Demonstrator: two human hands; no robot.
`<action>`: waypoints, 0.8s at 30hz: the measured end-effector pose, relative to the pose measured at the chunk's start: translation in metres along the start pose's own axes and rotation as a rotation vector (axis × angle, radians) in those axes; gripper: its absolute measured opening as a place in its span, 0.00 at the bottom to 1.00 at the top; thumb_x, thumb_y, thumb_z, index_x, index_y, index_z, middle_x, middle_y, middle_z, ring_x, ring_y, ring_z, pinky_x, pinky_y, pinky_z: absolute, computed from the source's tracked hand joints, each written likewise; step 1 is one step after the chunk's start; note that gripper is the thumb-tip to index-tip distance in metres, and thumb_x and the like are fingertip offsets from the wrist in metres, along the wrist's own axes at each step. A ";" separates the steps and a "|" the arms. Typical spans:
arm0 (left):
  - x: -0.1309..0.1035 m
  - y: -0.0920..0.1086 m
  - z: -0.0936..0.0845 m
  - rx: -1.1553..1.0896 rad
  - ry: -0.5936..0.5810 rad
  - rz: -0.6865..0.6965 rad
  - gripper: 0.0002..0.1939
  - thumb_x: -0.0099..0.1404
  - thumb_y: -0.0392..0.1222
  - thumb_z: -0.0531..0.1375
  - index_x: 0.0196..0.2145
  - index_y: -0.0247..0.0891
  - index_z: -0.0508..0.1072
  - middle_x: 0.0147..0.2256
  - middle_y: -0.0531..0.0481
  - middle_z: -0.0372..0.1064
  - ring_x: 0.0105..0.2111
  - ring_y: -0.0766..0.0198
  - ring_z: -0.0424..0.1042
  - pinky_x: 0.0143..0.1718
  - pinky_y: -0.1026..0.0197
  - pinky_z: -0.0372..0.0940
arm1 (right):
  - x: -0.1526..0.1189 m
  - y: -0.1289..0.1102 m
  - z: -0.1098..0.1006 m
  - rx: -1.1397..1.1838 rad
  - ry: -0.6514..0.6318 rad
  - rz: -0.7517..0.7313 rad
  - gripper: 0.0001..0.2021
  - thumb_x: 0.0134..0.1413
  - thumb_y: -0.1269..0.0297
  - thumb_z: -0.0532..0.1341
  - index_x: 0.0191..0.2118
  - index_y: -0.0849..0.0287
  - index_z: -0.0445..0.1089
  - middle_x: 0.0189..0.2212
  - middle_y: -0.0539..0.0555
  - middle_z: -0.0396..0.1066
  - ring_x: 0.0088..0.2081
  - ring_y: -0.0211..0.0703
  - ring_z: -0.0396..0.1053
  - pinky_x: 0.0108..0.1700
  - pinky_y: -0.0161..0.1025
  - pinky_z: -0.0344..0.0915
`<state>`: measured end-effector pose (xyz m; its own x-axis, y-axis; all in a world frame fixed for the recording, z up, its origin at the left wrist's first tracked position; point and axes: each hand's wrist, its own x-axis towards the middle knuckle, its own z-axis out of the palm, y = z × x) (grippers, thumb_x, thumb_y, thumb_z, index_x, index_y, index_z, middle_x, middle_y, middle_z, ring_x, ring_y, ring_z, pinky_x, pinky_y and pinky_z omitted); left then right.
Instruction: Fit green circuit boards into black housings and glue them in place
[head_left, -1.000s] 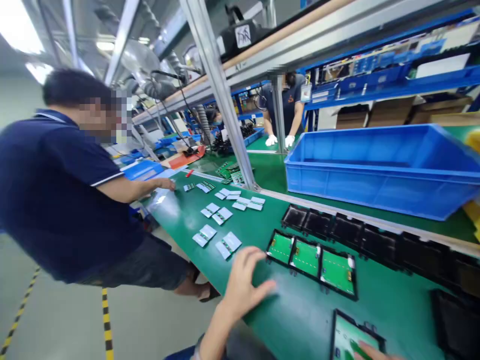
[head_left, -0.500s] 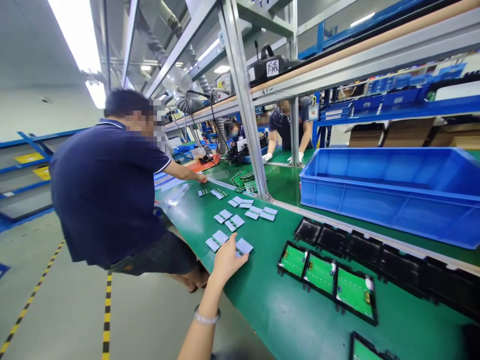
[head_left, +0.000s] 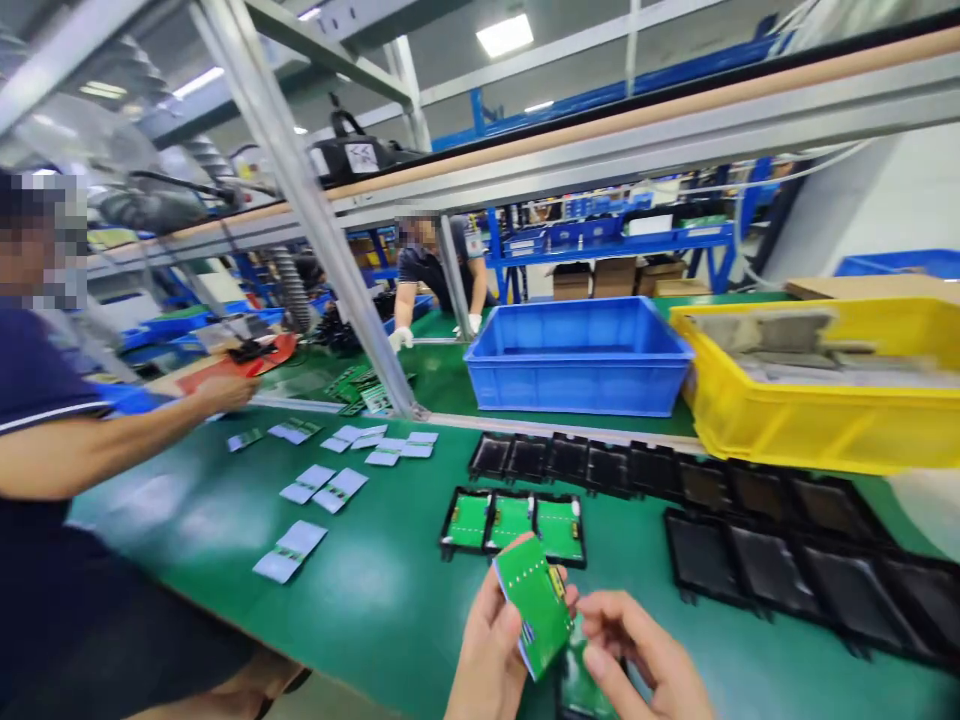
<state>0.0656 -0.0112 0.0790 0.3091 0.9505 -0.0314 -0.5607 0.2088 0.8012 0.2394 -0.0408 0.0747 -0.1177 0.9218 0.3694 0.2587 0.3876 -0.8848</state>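
My left hand holds a green circuit board upright and tilted, its face with a yellow part and white dots towards me. Close to the board's right edge is my right hand, its fingers curled near the yellow part; whether they grip anything is too small to tell. Below the hands a black tray with a green board is partly hidden. Beyond them stand three joined black trays with green boards. Pale pieces with green strips lie to the left on the green table.
Empty black trays line the back, with more black trays at right. Behind are a blue bin and a yellow bin. A metal post rises mid-left. One person's arm reaches in from the left; another person stands behind.
The view has turned right. My left hand has left the pale pieces and now holds a board with its green face showing. My right hand has come into view.
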 end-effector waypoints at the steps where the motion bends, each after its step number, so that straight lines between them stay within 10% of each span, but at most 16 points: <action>1: 0.000 -0.006 0.005 0.025 -0.026 0.011 0.39 0.51 0.61 0.71 0.57 0.45 0.68 0.50 0.42 0.76 0.50 0.46 0.75 0.57 0.43 0.65 | -0.001 0.001 -0.001 0.043 0.053 0.055 0.10 0.66 0.58 0.58 0.47 0.55 0.69 0.34 0.53 0.72 0.33 0.41 0.73 0.35 0.32 0.72; 6: 0.006 -0.022 0.018 0.256 -0.176 -0.022 0.47 0.51 0.62 0.71 0.64 0.47 0.60 0.53 0.40 0.72 0.55 0.44 0.71 0.57 0.45 0.65 | -0.014 0.010 -0.010 0.098 0.285 0.085 0.09 0.66 0.58 0.57 0.47 0.54 0.69 0.35 0.53 0.70 0.34 0.40 0.71 0.34 0.32 0.71; 14: 0.018 -0.023 0.049 0.277 -0.423 -0.270 0.41 0.61 0.68 0.60 0.64 0.46 0.59 0.50 0.39 0.73 0.50 0.46 0.75 0.51 0.45 0.68 | -0.040 0.017 -0.070 -0.260 0.251 -0.224 0.12 0.64 0.70 0.59 0.52 0.53 0.68 0.37 0.54 0.69 0.30 0.36 0.71 0.30 0.28 0.71; 18: 0.062 -0.011 0.070 0.876 -0.627 -0.096 0.33 0.69 0.67 0.47 0.60 0.43 0.66 0.54 0.39 0.71 0.52 0.50 0.72 0.54 0.45 0.67 | -0.058 0.027 -0.101 -0.401 0.387 -0.162 0.10 0.62 0.68 0.62 0.49 0.53 0.71 0.39 0.54 0.71 0.33 0.37 0.74 0.37 0.28 0.73; 20: 0.094 -0.015 0.079 1.342 -0.678 0.082 0.36 0.62 0.63 0.61 0.61 0.40 0.64 0.61 0.36 0.63 0.60 0.45 0.64 0.60 0.40 0.61 | -0.064 0.030 -0.115 -0.378 0.511 -0.103 0.08 0.63 0.65 0.62 0.47 0.53 0.72 0.39 0.54 0.73 0.34 0.39 0.76 0.37 0.28 0.74; 24: 0.147 -0.045 0.097 1.511 -0.747 0.131 0.56 0.42 0.43 0.77 0.65 0.33 0.57 0.66 0.26 0.51 0.67 0.36 0.50 0.64 0.34 0.51 | -0.069 0.026 -0.136 -0.308 0.666 -0.023 0.07 0.63 0.62 0.61 0.43 0.55 0.74 0.37 0.52 0.75 0.34 0.38 0.78 0.37 0.24 0.73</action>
<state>0.2109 0.0972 0.0964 0.8407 0.5414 -0.0084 0.4363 -0.6681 0.6027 0.3849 -0.0930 0.0650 0.4564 0.6849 0.5680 0.5324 0.3013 -0.7911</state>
